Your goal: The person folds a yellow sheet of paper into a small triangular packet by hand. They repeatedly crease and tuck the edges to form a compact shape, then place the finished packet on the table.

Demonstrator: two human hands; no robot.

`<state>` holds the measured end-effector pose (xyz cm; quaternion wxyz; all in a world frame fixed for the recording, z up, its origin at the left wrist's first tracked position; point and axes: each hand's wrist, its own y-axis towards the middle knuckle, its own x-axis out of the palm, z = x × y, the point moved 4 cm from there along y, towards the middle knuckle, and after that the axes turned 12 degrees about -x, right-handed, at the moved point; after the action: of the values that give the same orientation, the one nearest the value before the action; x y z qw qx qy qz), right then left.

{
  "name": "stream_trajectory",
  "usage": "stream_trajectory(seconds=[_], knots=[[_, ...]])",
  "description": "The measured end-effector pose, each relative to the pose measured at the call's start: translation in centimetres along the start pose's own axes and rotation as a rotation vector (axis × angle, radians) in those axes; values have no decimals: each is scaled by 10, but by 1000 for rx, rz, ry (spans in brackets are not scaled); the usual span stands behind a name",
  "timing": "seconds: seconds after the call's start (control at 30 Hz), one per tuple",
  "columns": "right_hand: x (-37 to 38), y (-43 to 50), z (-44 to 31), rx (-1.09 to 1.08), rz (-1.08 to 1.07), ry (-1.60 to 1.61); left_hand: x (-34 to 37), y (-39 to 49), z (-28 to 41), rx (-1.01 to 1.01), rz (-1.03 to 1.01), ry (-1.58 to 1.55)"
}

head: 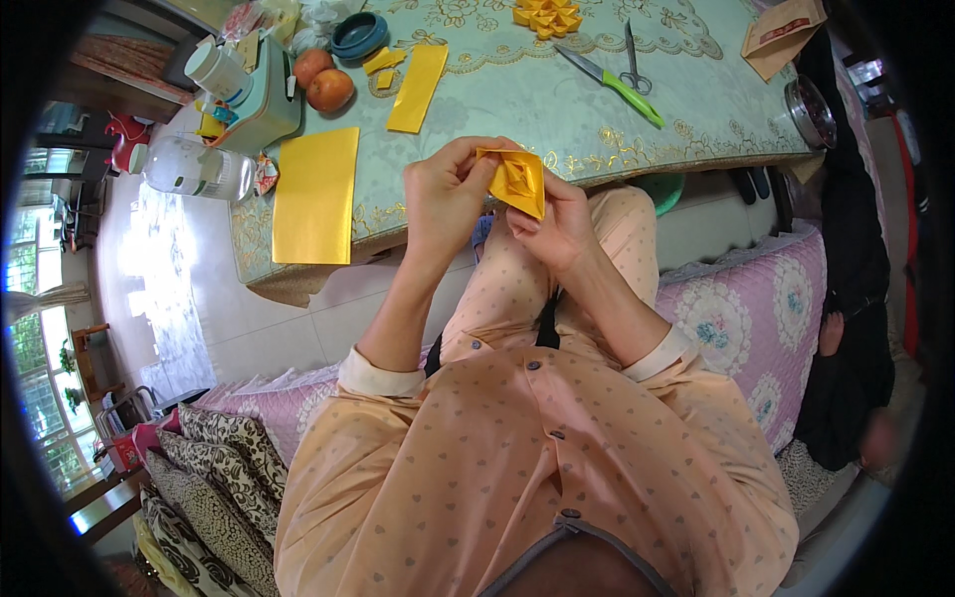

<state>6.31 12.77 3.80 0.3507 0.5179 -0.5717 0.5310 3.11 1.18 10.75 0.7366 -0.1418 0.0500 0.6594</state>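
Between both hands I hold a partly folded piece of golden-yellow paper (520,179), above my lap by the table's front edge. My left hand (451,194) pinches its upper left corner between thumb and fingers. Around its right and lower side, my right hand (556,224) grips the paper. A flat yellow sheet stack (315,198) overhangs the table edge to the left. Farther in lies a narrower yellow strip (418,88), beside small yellow scraps (385,78). A folded yellow paper ornament (547,16) stands at the table's far side.
On the patterned tablecloth (507,97) lie a green-handled knife (630,97) and scissors (634,74). Two round fruits (330,90), a dark bowl (359,36), a plastic jar (198,170) and a storage box (261,104) stand left. At right are a metal bowl (812,112), paper bag (780,37) and another person (850,298).
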Motion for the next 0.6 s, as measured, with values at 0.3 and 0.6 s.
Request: stream_trajectory(seconds=[0.3,0.6], knots=[[-3,3,0,-13,-112,67,7,-7,-9,-159,-190,-463],[12,-4,4,-34,-71,-4,15,-8,-13,-160,-98,-434]])
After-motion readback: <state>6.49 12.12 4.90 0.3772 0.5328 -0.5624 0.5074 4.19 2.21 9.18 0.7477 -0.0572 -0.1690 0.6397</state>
